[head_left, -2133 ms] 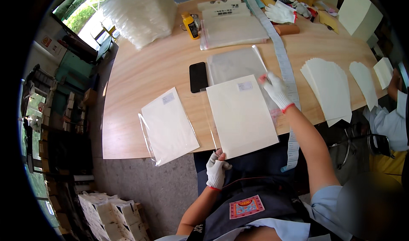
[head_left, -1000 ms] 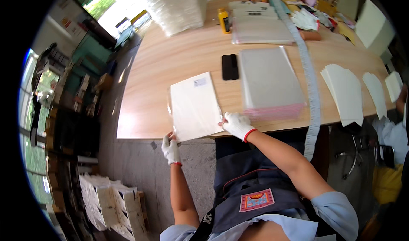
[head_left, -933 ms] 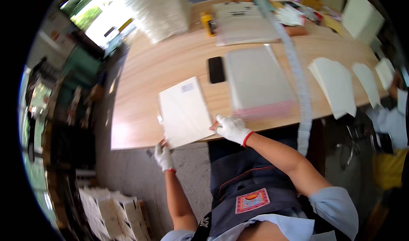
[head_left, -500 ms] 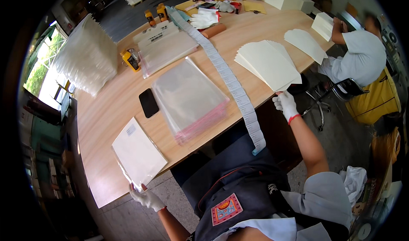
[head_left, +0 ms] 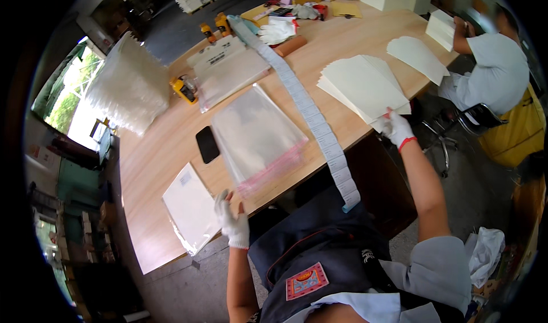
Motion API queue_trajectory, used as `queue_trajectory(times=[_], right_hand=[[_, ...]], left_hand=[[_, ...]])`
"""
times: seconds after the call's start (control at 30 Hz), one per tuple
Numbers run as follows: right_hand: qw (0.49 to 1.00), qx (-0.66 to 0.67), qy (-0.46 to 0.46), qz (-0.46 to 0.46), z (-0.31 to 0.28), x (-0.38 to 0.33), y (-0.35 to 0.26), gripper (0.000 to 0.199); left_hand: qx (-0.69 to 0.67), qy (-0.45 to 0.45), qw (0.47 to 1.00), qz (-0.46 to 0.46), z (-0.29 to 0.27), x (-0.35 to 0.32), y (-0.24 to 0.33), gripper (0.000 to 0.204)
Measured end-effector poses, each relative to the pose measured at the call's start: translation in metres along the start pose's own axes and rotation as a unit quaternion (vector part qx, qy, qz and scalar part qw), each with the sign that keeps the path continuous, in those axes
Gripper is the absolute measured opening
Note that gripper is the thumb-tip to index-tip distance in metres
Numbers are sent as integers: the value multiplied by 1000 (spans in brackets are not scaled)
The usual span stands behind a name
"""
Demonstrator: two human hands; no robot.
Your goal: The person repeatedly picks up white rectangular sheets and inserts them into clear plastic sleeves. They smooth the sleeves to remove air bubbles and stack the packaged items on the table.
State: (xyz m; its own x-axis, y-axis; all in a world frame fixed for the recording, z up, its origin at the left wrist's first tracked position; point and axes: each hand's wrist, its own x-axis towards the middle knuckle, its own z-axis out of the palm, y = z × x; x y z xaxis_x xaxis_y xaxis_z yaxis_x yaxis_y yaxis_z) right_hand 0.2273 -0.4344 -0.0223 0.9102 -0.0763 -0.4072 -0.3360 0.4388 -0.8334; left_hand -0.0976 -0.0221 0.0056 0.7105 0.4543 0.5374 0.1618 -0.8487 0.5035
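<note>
My left hand (head_left: 232, 223), in a white glove with bare fingertips, is raised with thumb and fingers apart and nothing between them. It hovers by the near edge of a stack of clear plastic bags (head_left: 257, 134) with pink edges. Just left of it, a white sheet in a clear bag (head_left: 191, 206), with a small label, lies at the table's front edge. My right hand (head_left: 398, 130), gloved alike, has its fingers closed at the near corner of a fanned stack of cream paper sheets (head_left: 365, 86). Its lower fingers are partly hidden.
A long strip of labels (head_left: 311, 114) crosses the wooden table (head_left: 137, 226) and hangs over its edge. A black phone (head_left: 207, 144) lies beside the bags. Further back are bottles (head_left: 184, 90), spare gloves (head_left: 278, 31) and a bulky plastic bundle (head_left: 128, 86). A co-worker (head_left: 491, 66) sits far right.
My left hand has let go of the bagged sheet and moved right, toward the clear bags. My right hand has moved slightly onto the corner of the paper stack. The view has shifted a little.
</note>
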Motion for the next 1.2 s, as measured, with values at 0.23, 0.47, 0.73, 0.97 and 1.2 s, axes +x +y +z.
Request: queue_trajectory(times=[0.23,0.47,0.73,0.97,1.2], right_hand=[[999,10,-50,7,-48,103,-45,12],[993,-56,-91,-53,18,-31,-59,12],[909,-45,-366,194,26,-180,-16,41],[933,24,-250,257,1,-177,47,32],[910,141,-276,276,-4,-178,86,31]], left_hand=[[106,-230,962,98,63,71,26,31],[240,-333,912,-10,59,89,42,27],[137,-260,956,-10,74,89,-12,18],[101,-142,984,39,64,77,-2,18],[-84,-175,981,-21,49,86,15,26]])
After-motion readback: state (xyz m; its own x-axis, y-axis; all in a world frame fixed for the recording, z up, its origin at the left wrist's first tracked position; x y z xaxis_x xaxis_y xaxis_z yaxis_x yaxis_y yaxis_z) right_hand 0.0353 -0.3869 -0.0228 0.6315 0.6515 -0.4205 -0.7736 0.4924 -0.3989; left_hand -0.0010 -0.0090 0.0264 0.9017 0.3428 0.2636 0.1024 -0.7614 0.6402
